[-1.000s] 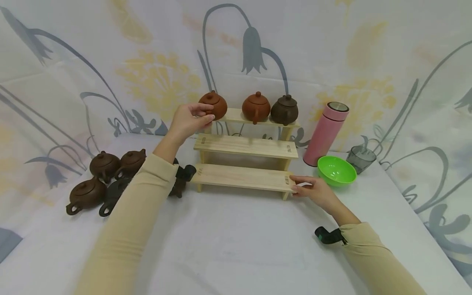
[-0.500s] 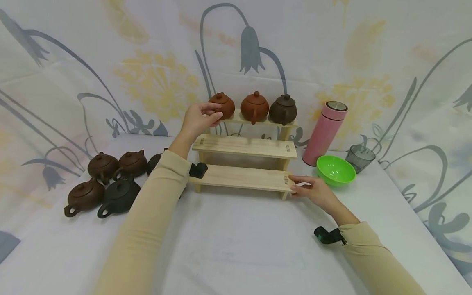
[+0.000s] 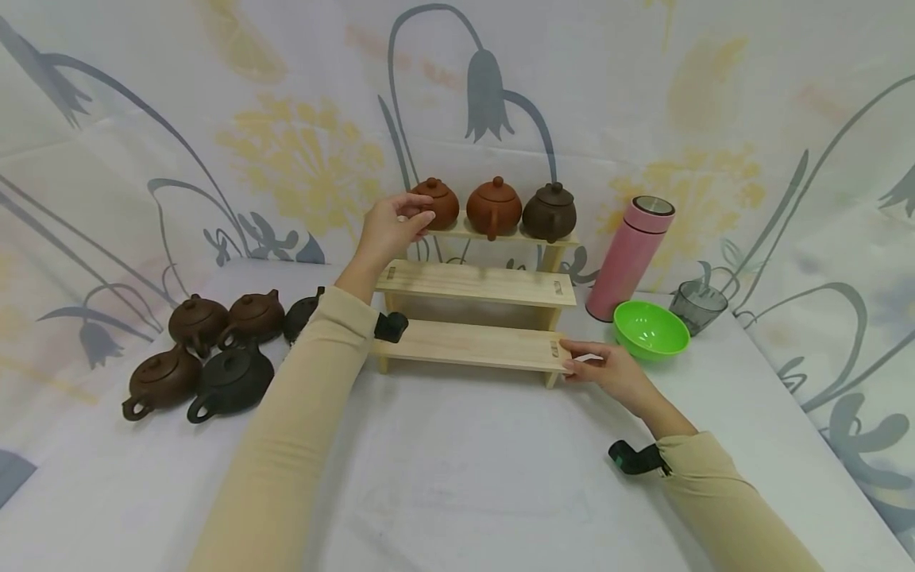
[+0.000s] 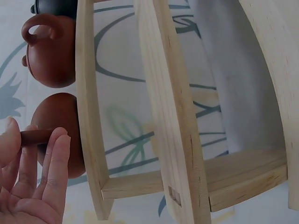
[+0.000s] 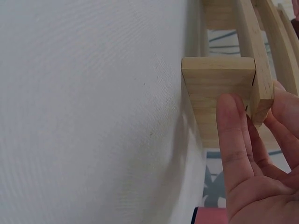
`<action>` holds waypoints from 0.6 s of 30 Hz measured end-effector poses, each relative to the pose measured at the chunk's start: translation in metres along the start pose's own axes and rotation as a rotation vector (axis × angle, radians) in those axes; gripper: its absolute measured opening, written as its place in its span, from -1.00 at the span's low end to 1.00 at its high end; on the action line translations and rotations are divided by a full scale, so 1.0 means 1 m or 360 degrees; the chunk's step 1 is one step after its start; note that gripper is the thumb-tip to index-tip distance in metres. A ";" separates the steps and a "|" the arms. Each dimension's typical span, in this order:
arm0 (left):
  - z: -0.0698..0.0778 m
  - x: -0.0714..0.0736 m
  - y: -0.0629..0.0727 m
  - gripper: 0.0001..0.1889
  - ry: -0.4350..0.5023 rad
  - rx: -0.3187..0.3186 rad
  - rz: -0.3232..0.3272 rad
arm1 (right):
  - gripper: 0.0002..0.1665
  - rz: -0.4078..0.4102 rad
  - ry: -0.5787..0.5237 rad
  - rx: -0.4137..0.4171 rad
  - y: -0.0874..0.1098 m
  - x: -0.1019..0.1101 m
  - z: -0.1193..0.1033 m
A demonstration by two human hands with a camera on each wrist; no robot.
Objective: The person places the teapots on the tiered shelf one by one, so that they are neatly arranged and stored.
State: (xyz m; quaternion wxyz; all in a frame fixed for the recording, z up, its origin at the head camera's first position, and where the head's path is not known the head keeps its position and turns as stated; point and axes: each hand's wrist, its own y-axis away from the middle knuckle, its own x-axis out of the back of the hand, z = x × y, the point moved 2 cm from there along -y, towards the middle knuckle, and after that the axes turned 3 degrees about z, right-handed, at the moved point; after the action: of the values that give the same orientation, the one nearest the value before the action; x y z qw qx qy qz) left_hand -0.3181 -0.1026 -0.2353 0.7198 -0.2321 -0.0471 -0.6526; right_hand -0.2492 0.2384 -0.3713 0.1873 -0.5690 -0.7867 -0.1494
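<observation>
At the left end of the top tier of a wooden stepped shelf (image 3: 472, 284), my left hand (image 3: 391, 229) pinches the handle of a reddish-brown teapot (image 3: 441, 208). In the left wrist view the teapot's base (image 4: 70, 154) meets the top board, and the handle lies between thumb and fingers. Beside it on that tier stand a second reddish teapot (image 3: 495, 205) and a dark brown teapot (image 3: 549, 213). My right hand (image 3: 608, 372) holds the right end of the lowest board (image 5: 261, 100), thumb on one face and fingers on the other.
Several dark teapots (image 3: 232, 377) stand on the white tabletop (image 3: 457, 477) to the left, partly hidden by my left sleeve. Right of the shelf are a pink thermos (image 3: 629, 258), a green bowl (image 3: 652, 330) and a grey clear cup (image 3: 699, 306). A patterned cloth hangs behind.
My left hand has moved right with the reddish-brown teapot, bringing it nearer the second teapot on the top tier. The right hand stays on the lowest board.
</observation>
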 end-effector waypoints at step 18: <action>-0.014 0.034 0.038 -0.60 -0.0061 -0.0068 0.0047 | -0.42 -0.0003 -0.0034 0.0015 0.001 -0.002 -0.003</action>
State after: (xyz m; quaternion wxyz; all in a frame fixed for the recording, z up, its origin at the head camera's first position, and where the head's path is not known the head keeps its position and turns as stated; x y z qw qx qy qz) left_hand -0.2799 -0.1378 -0.2454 0.7231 -0.2604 -0.0435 -0.6383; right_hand -0.2469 0.2355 -0.3698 0.1813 -0.5689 -0.7899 -0.1397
